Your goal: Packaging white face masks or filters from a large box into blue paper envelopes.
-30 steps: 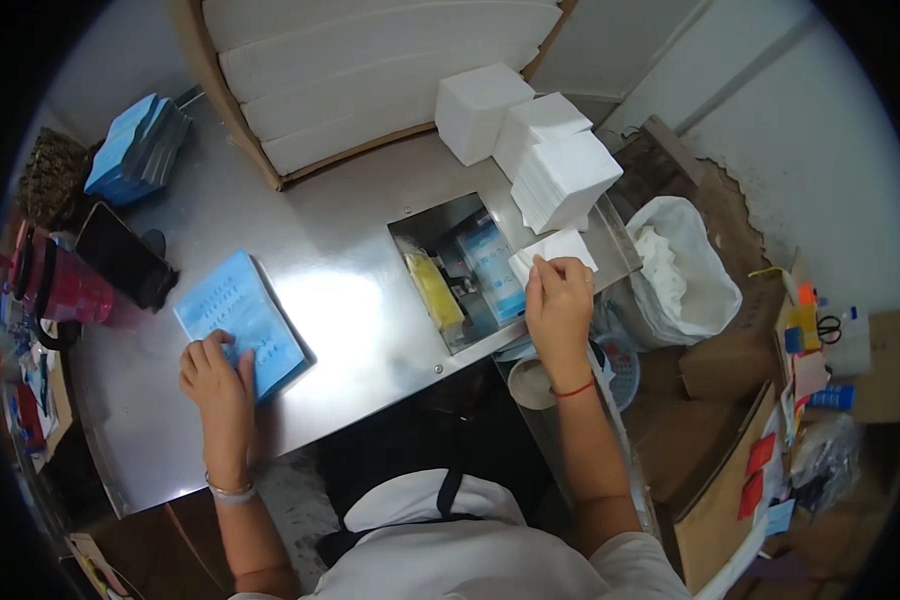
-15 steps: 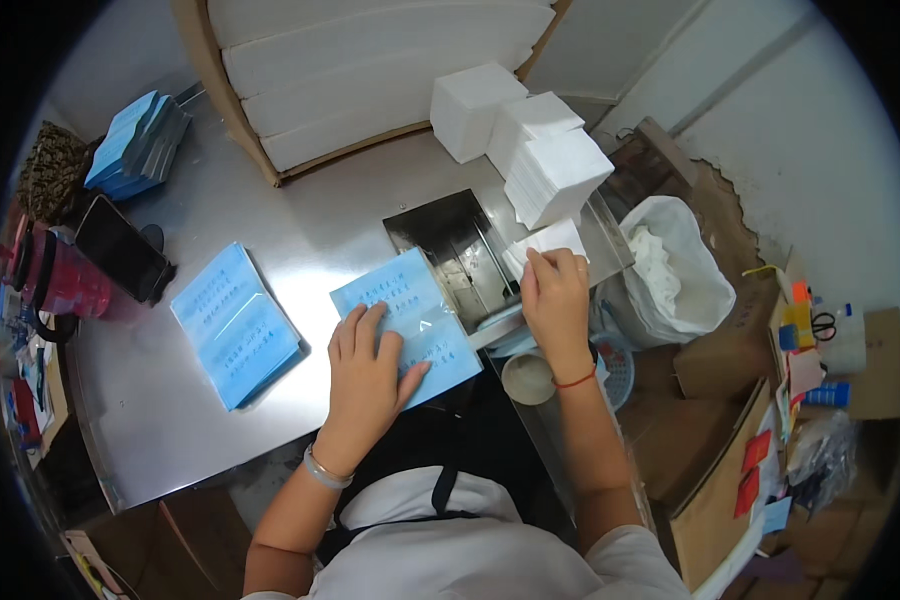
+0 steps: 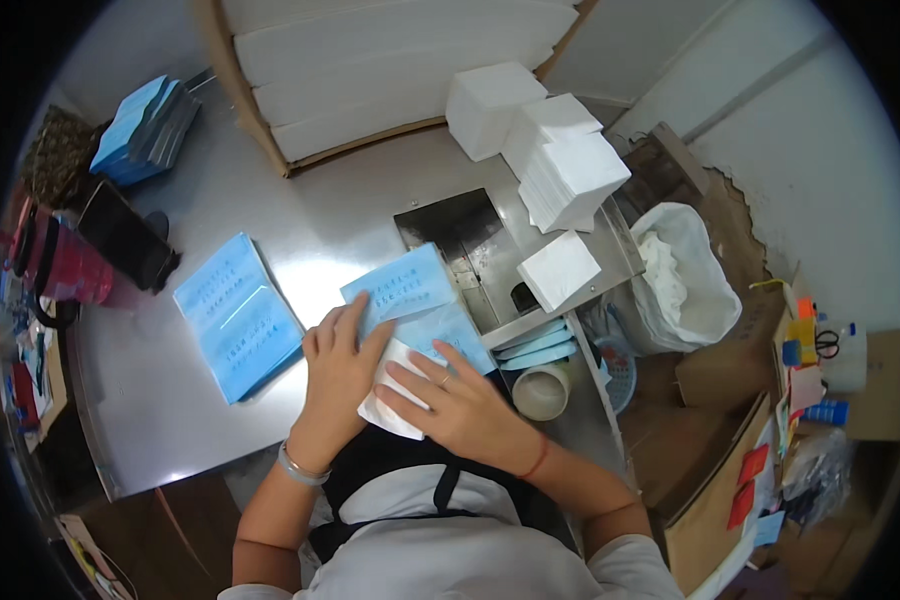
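A blue printed packet (image 3: 440,335) lies at the middle of the metal table's near edge, its lower left covered by my hands. My left hand (image 3: 335,365) grips the packet's left side, thumb and forefinger on its face. A folded white napkin (image 3: 398,415) slants between my hands over the packet's lower part. My right hand (image 3: 445,400) has hold of that napkin, its fingers spread across it and its thumb hidden. To the left lies a stack of similar blue packets (image 3: 235,315). Another white napkin stack (image 3: 560,270) sits at the right, beside the dark opening in the table.
Tall white napkin stacks (image 3: 570,180) stand at the back right, near a large carton of white sheets (image 3: 370,80). A lined bin (image 3: 705,285) and a beige cup (image 3: 542,392) are on the right. A phone (image 3: 125,235) and pink bottle (image 3: 70,262) stand far left.
My right hand has come left from the napkin stack, bringing a napkin to the packet. My left hand has shifted slightly left and closed at the packet's side.
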`<action>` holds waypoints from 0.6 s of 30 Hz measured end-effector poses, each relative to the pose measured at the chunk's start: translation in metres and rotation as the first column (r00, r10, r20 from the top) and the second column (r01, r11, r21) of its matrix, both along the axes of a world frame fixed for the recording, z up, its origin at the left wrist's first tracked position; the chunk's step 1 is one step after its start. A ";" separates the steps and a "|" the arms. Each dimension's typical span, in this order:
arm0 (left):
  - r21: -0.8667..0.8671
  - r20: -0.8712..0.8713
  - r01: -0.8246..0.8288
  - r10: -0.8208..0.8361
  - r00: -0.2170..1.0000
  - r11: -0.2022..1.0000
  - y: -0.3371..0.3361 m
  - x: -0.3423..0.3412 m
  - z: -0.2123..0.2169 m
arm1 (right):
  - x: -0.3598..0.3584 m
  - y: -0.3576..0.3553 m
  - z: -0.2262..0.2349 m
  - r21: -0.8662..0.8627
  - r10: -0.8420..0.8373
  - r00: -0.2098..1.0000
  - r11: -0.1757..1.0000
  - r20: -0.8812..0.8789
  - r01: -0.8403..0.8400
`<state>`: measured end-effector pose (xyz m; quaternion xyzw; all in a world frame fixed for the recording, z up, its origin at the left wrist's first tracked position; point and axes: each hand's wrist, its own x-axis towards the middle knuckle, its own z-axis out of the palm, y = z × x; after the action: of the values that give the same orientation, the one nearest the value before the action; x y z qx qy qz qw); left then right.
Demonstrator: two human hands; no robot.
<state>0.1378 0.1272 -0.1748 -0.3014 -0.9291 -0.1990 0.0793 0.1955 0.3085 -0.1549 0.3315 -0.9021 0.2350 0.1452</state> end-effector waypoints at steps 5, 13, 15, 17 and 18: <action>0.206 0.075 -0.121 0.107 0.991 0.971 0.012 0.008 -0.007 | -0.057 0.005 -0.015 0.115 -0.344 0.936 0.929 -0.071 0.351; 0.057 0.027 0.089 -0.090 0.996 0.994 0.015 0.007 0.003 | -0.048 0.091 -0.016 -0.133 -0.721 0.675 0.692 -0.155 0.709; -0.104 0.114 -0.047 0.058 0.992 0.993 0.018 -0.001 0.015 | -0.052 0.096 -0.027 -0.014 -0.689 0.688 0.709 -0.227 0.705; -0.186 -0.054 -0.111 0.102 0.993 0.976 0.032 -0.017 0.020 | -0.052 0.099 -0.028 -0.035 -0.681 0.707 0.724 -0.190 0.689; -0.176 -0.070 0.002 -0.014 0.997 0.984 0.039 -0.024 0.014 | -0.051 0.098 -0.026 -0.096 -0.689 0.711 0.724 -0.143 0.683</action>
<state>0.1140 0.1663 -0.1611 -0.3179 -0.9385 -0.1055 0.0844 0.1443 0.4067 -0.1812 -0.0109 -0.9407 0.1517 0.3033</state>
